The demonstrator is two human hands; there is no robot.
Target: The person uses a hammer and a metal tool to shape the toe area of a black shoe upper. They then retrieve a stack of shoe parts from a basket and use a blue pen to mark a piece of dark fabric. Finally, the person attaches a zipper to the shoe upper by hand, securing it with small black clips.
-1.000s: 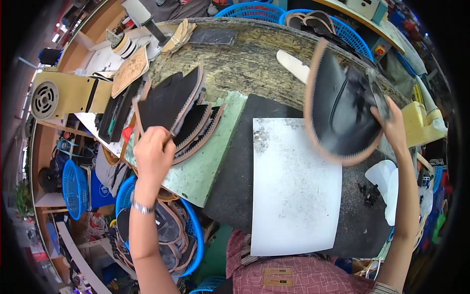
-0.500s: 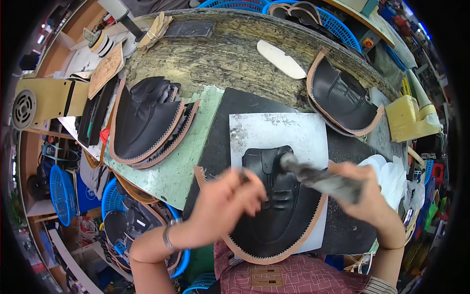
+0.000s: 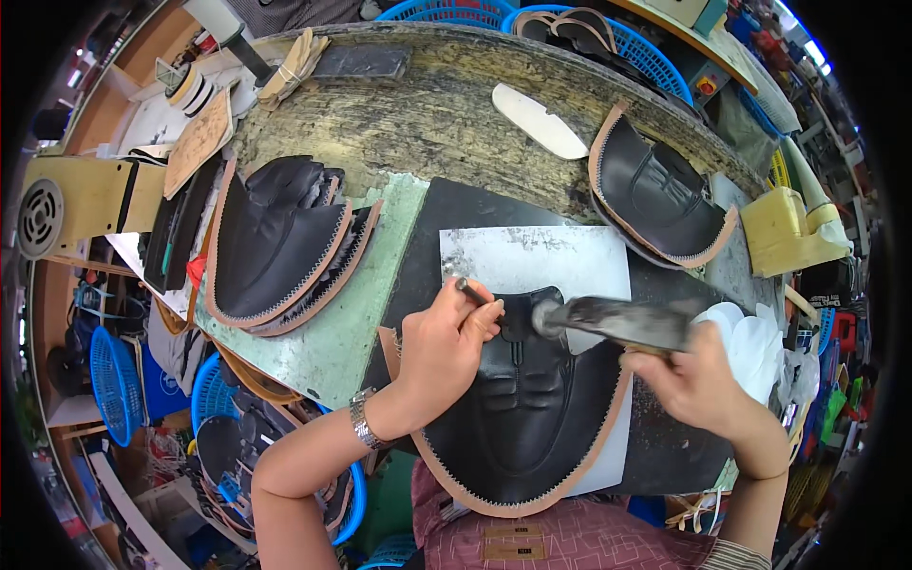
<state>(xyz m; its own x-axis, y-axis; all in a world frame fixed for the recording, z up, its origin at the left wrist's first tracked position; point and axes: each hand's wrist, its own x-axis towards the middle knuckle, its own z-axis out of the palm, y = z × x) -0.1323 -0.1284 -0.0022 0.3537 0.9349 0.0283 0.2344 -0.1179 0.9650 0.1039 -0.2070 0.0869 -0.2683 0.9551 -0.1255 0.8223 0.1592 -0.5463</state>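
Observation:
My left hand [image 3: 442, 347] is closed round a short dark metal rod, like a hand punch [image 3: 468, 289], whose top end sticks up past the fingers. It hovers over the upper left of a black leather shoe upper [image 3: 518, 442] with a pinkish, zigzag-stitched border. My right hand [image 3: 708, 385] grips a hammer [image 3: 632, 323], smeared by motion, with its round grey face near the punch and above the upper's top part. The upper lies on a white sheet [image 3: 532, 247], on a black mat [image 3: 446, 214].
More black uppers lie stacked at the left [image 3: 275, 247] and at the right [image 3: 655, 190]. A white oval piece [image 3: 540, 121] rests on the worn bench [image 3: 418, 114]. At the right are a yellowish container [image 3: 793, 233] and white cut pieces [image 3: 746, 347]. A blue basket [image 3: 211, 389] of parts stands lower left.
My left hand has lifted and steadied, so the punch now stands out clearly. The hammer has swung to a more level angle, and my right hand has shifted slightly.

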